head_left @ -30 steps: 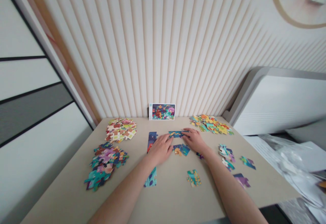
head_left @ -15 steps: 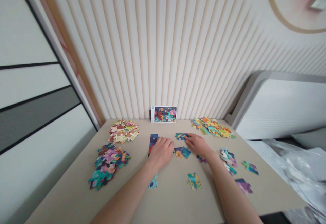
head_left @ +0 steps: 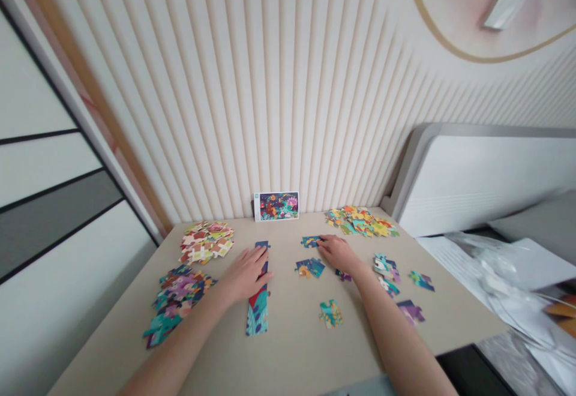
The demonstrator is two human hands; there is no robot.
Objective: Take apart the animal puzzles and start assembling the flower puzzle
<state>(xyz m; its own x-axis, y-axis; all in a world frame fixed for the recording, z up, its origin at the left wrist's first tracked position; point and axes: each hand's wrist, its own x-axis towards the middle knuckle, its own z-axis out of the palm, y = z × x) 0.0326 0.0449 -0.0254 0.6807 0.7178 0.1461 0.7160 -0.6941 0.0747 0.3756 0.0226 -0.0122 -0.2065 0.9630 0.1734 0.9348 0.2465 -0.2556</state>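
My left hand (head_left: 246, 272) lies with fingers stretched out and apart over a vertical strip of joined jigsaw pieces (head_left: 257, 318), hiding part of its middle. The strip runs from dark blue at the far end through red to turquoise at the near end. My right hand (head_left: 338, 253) has its fingertips closed on the right end of a small blue and yellow jigsaw section (head_left: 310, 242), which lies on the table. Just below it are blue and orange pieces (head_left: 310, 267). A dark purple piece (head_left: 343, 275) peeks out beneath the right hand. Closer to me sits a teal and yellow piece (head_left: 331, 314).
A picture card (head_left: 276, 206) leans on the ribbed wall. Piles of pieces lie at the back left (head_left: 207, 242), front left (head_left: 175, 300) and back right (head_left: 362, 222). Loose turquoise and purple pieces (head_left: 387, 269) are right of my right arm. A dark object (head_left: 477, 371) sits at the front right.
My left hand has shifted left and its fingers have spread, uncovering more of the strip's right side and near end. My right hand stays at the blue section. The view has turned slightly right.
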